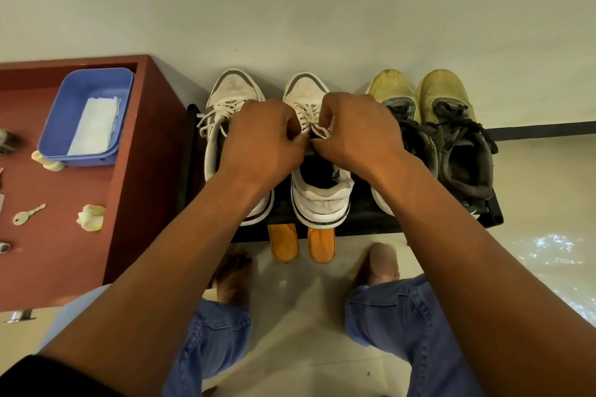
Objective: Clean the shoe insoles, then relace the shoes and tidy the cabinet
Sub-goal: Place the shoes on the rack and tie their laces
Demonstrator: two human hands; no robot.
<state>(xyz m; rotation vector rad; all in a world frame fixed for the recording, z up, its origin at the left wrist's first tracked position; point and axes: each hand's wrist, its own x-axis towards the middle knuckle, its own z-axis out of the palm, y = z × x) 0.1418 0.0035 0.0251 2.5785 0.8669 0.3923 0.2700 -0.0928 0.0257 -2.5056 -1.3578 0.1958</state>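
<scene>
Two white sneakers with grey trim stand side by side on a black shoe rack (pixel 364 222). The left white sneaker (pixel 225 97) has loose laces. Over the right white sneaker (pixel 319 200), my left hand (pixel 261 142) and my right hand (pixel 358 132) each pinch its white lace (pixel 311 121) near the tongue. Two orange insoles (pixel 301 245) stick out from under the rack's front edge. A yellow pair of shoes (pixel 451 126) with dark laces stands at the right of the rack.
A red-brown cabinet top (pixel 64 255) at the left carries a blue tub (pixel 64 100) with a folded white cloth (pixel 95 126), crumpled tissues (pixel 91 217) and a key (pixel 27 214). My bare feet and jeans-clad knees are on the pale floor below the rack.
</scene>
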